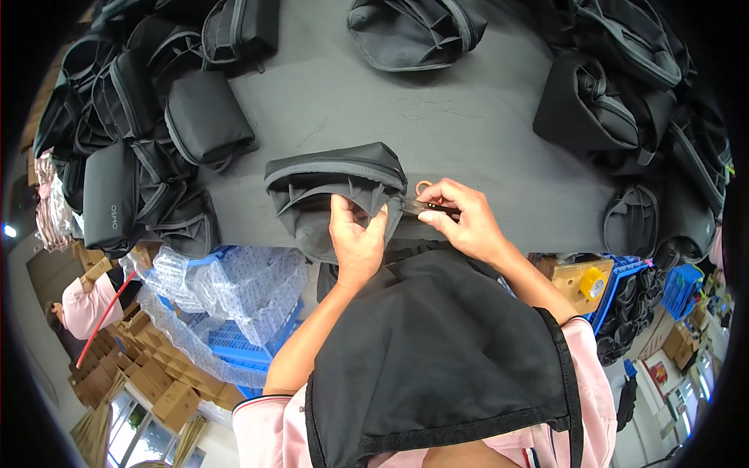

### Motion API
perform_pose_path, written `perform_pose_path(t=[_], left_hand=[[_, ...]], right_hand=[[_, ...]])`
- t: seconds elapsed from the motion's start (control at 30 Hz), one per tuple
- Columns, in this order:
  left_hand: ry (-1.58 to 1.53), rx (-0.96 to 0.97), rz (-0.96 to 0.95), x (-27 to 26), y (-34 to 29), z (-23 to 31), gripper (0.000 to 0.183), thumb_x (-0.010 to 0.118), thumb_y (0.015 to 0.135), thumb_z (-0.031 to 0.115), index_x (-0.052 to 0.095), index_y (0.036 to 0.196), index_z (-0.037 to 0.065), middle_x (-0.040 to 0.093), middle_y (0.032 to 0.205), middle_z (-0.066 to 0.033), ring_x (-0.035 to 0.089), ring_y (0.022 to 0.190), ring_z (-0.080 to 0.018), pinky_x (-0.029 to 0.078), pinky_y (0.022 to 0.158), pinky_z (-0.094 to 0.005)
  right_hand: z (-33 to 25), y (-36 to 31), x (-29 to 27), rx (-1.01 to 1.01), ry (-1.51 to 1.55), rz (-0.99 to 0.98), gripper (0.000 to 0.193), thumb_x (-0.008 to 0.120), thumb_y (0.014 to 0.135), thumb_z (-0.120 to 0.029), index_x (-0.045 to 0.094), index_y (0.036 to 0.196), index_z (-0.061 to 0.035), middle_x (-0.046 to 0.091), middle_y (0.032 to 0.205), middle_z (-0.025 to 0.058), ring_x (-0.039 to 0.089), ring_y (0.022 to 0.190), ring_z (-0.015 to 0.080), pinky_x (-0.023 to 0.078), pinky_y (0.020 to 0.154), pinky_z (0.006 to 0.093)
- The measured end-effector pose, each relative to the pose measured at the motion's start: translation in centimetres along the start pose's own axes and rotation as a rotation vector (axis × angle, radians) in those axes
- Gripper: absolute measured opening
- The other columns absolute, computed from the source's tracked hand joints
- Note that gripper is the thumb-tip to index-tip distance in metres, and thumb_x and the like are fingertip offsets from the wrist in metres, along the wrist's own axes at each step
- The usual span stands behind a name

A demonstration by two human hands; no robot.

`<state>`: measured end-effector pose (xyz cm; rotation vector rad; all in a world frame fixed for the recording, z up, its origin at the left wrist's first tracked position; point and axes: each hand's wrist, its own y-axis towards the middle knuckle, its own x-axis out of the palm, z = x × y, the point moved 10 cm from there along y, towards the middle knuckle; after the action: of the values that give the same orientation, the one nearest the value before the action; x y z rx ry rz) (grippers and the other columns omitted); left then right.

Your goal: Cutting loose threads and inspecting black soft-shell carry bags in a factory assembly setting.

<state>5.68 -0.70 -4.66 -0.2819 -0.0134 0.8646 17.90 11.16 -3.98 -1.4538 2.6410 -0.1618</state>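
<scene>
A black zip pouch (331, 169) lies at the near edge of the grey-covered table, its mouth gaping and inner dividers showing. My left hand (359, 238) grips the pouch, thumb and fingers closed on the fabric near the opening. Beside the pouch's right end, my right hand (472, 222) holds small dark thread snips (427, 207), blades pointing left and close to the pouch's side seam. An orange ring (422, 187) shows just behind the snips; whether it belongs to them I cannot tell. The snips' tips are partly hidden against the pouch.
Piles of black pouches (207, 117) crowd the table's left side, and more pouches (593, 101) are heaped at the right. Another pouch (413, 35) lies at the far middle. Below the left edge, bubble wrap (234, 292) covers a blue crate (242, 343). Yellow tape (592, 283) hangs at lower right.
</scene>
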Motion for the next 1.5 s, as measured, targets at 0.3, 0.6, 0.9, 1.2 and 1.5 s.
perform_pose_path(t=[0.3, 0.6, 0.9, 1.2, 1.5], left_hand=[[0.011, -0.011, 0.015, -0.2, 0.0, -0.2, 0.027, 0.065, 0.075, 0.0, 0.045, 0.093, 0.001, 0.056, 0.087, -0.0064, 0.053, 0.077, -0.0107, 0.044, 0.067, -0.0247], [-0.029, 0.008, 0.022, 0.1, -0.2, -0.1, 0.027, 0.065, 0.075, -0.001, 0.045, 0.093, 0.0, 0.057, 0.088, -0.0071, 0.054, 0.078, -0.0112, 0.046, 0.069, -0.0261], [-0.071, -0.006, 0.046, -0.2, 0.2, 0.3, 0.027, 0.064, 0.075, -0.002, 0.046, 0.095, 0.0, 0.057, 0.091, -0.0077, 0.055, 0.079, -0.0112, 0.046, 0.071, -0.0256], [-0.252, -0.175, 0.055, 0.2, 1.3, 1.0, 0.026, 0.063, 0.075, -0.006, 0.046, 0.093, 0.001, 0.057, 0.091, -0.0076, 0.055, 0.081, -0.0111, 0.045, 0.072, -0.0243], [-0.24, -0.19, 0.042, 0.4, 1.7, 0.8, 0.026, 0.064, 0.075, -0.007, 0.046, 0.091, 0.002, 0.056, 0.089, -0.006, 0.052, 0.078, -0.0088, 0.043, 0.07, -0.0233]], right_hand=[[-4.8, 0.3, 0.3, -0.239, -0.6, -0.036, 0.019, 0.067, 0.076, -0.017, 0.059, 0.089, -0.0055, 0.058, 0.079, 0.0051, 0.059, 0.066, 0.0275, 0.047, 0.057, 0.037], [-6.3, 0.3, 0.6, -0.293, -0.753, -0.048, 0.018, 0.07, 0.072, -0.012, 0.059, 0.085, -0.0056, 0.057, 0.074, 0.0048, 0.058, 0.062, 0.0255, 0.045, 0.054, 0.0349], [-6.0, -0.1, 0.1, -0.268, -0.609, 0.059, 0.015, 0.069, 0.072, -0.006, 0.061, 0.085, -0.0026, 0.058, 0.074, 0.0055, 0.055, 0.058, 0.0226, 0.045, 0.055, 0.031], [-4.5, -1.0, -0.6, -0.124, -0.333, 0.144, 0.014, 0.066, 0.076, -0.011, 0.061, 0.087, -0.0033, 0.059, 0.075, 0.0052, 0.058, 0.058, 0.0196, 0.046, 0.052, 0.029], [-5.9, -0.6, 2.0, -0.291, -0.486, 0.016, 0.02, 0.071, 0.07, -0.006, 0.062, 0.088, -0.0035, 0.06, 0.074, 0.0063, 0.057, 0.056, 0.0174, 0.046, 0.054, 0.029]])
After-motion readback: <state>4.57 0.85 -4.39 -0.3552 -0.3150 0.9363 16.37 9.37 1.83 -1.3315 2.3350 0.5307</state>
